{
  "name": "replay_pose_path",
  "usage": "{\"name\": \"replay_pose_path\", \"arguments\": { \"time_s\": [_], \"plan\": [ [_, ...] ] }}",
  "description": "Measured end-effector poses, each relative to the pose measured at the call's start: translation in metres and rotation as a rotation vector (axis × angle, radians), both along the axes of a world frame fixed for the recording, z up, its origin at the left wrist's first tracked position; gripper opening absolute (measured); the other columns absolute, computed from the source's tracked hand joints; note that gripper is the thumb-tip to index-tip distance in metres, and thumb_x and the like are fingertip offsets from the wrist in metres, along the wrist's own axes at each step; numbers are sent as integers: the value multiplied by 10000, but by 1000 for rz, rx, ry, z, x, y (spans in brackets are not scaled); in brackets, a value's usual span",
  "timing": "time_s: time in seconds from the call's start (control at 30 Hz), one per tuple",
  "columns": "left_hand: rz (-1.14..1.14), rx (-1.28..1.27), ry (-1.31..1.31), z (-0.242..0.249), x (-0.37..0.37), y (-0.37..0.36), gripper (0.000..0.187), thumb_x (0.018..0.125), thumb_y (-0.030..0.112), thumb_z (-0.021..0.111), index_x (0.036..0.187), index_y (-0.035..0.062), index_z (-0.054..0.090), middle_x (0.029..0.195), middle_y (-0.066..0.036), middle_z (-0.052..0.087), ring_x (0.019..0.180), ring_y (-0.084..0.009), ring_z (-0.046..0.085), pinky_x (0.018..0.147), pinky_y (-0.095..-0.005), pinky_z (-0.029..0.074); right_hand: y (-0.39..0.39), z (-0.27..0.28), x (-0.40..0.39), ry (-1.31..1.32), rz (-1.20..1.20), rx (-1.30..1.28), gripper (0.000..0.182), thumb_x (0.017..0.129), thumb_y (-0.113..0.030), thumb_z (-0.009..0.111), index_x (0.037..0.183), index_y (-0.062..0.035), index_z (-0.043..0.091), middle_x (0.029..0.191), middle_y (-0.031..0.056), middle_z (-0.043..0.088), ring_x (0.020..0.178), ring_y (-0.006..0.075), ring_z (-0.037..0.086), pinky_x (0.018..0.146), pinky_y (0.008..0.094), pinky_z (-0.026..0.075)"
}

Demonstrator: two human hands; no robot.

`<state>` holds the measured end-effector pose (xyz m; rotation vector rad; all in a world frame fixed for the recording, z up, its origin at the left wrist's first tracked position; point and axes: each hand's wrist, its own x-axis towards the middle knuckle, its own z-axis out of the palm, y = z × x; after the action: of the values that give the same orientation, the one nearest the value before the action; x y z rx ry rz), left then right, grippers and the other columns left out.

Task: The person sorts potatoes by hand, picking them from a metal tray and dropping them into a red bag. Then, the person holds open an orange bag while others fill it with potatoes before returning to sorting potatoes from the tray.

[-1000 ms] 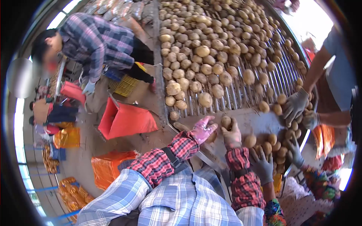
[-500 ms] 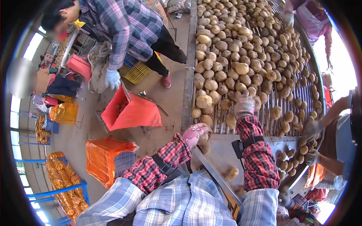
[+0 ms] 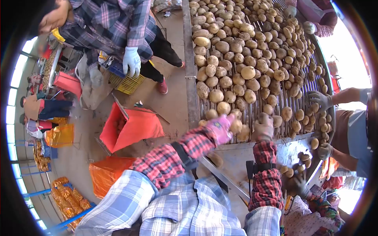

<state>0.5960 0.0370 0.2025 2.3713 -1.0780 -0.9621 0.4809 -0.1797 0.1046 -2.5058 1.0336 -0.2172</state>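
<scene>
My left hand (image 3: 220, 129), in a pink patterned glove, reaches over the near edge of a slatted sorting table (image 3: 252, 114). It is smeared by motion, with its fingers right beside a potato (image 3: 236, 126). To its right, my right hand (image 3: 263, 126) wears a dusty grey-brown glove. Its fingers curl downward over the slats, and whatever lies under them is hidden. One potato (image 3: 277, 121) lies close on that hand's right side, and another potato (image 3: 267, 109) sits just beyond its fingertips. Many more earth-covered potatoes (image 3: 252, 73) spread across the slats behind both hands.
A metal chute (image 3: 232, 157) slopes below the table's near edge. Co-workers' gloved hands (image 3: 321, 100) work along the right side. At left, a person in a plaid shirt (image 3: 114, 27) stands near a red sack (image 3: 132, 129); an orange sack (image 3: 106, 175) is closer.
My left hand has swung right and forward onto the potatoes. My right hand has drawn back toward the near edge. The plaid-shirted person has straightened, and potatoes on the chute have moved.
</scene>
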Motion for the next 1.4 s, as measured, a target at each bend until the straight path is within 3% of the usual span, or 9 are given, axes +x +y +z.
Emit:
{"name": "replay_pose_path", "arguments": {
  "time_s": [0.07, 0.17, 0.3, 0.5, 0.83, 0.93, 1.17, 1.23, 1.4],
  "plan": [
    [-12, 48, 114, 5, -20, -10, 718, 881, 256, 688, 1496, 128, 340, 1324, -221, 550, 1180, -386, 598, 958, -481, 519, -7, -2, -10, -70, -144, 45, 325, 858, -154, 708, 1172, -123, 629, 1060, 110, 643, 944, 250, 642, 837, 388, 529],
    [185, -415, 598, -41, -24, 1, 722, 935, 247, 651, 1545, 138, 281, 1430, -194, 488, 1258, -309, 560, 1017, -444, 488, 32, 67, -2, -614, -513, 923, 286, 941, -145, 642, 1220, -88, 611, 1024, 36, 640, 940, 133, 591, 786, 257, 519],
    [376, -795, 1346, -23, 9, 26, 596, 1004, 289, 604, 1512, 90, 365, 1390, -109, 527, 1266, -183, 524, 1086, -303, 407, 77, 87, 25, -498, 333, 576, 202, 962, -180, 597, 1065, -60, 722, 1175, 133, 685, 1169, 281, 613, 1039, 387, 455],
    [643, -780, 1805, -35, 20, 65, 483, 1009, 344, 583, 1414, 98, 490, 1203, -73, 620, 888, -202, 651, 713, -358, 570, 50, 46, 139, 61, 417, -366, 478, 908, -302, 604, 1362, -182, 515, 1492, 196, 419, 1219, 396, 546, 1024, 531, 440],
    [701, -701, 1965, -58, 23, 85, 642, 926, 455, 669, 1394, 57, 485, 1217, -150, 630, 858, -264, 674, 620, -399, 529, 19, 61, 54, 381, 228, -86, 509, 913, -299, 634, 1371, -161, 461, 1371, 207, 495, 958, 385, 675, 793, 482, 563],
    [678, -710, 1969, -57, 25, 79, 641, 921, 456, 673, 1391, 61, 488, 1199, -150, 639, 873, -288, 677, 616, -402, 551, -34, 65, 78, 174, -9, -6, 529, 889, -294, 654, 1379, -204, 475, 1306, 194, 580, 1070, 372, 661, 897, 460, 553],
    [694, -695, 1932, -55, 20, 71, 597, 934, 438, 661, 1343, 28, 520, 1156, -181, 652, 843, -303, 681, 583, -392, 561, -67, 108, 111, 793, 143, 117, 802, 886, -302, 587, 1581, -163, 212, 1382, 177, 588, 1225, 342, 608, 1008, 440, 496],
    [636, -726, 1978, -46, 23, 65, 541, 939, 392, 664, 1297, 1, 554, 1148, -204, 654, 851, -303, 684, 631, -386, 591, -74, 108, 104, 748, 202, 66, 525, 869, -196, 594, 1382, -144, 496, 1221, 201, 666, 1132, 395, 651, 937, 487, 512],
    [815, -593, 2108, -44, 22, 66, 520, 924, 326, 691, 1303, -2, 552, 1174, -210, 648, 906, -303, 671, 779, -426, 589, -80, 17, 92, 606, 309, -192, 409, 831, -197, 608, 1230, -109, 607, 1111, 193, 689, 1059, 386, 672, 876, 491, 520]
  ]
}}
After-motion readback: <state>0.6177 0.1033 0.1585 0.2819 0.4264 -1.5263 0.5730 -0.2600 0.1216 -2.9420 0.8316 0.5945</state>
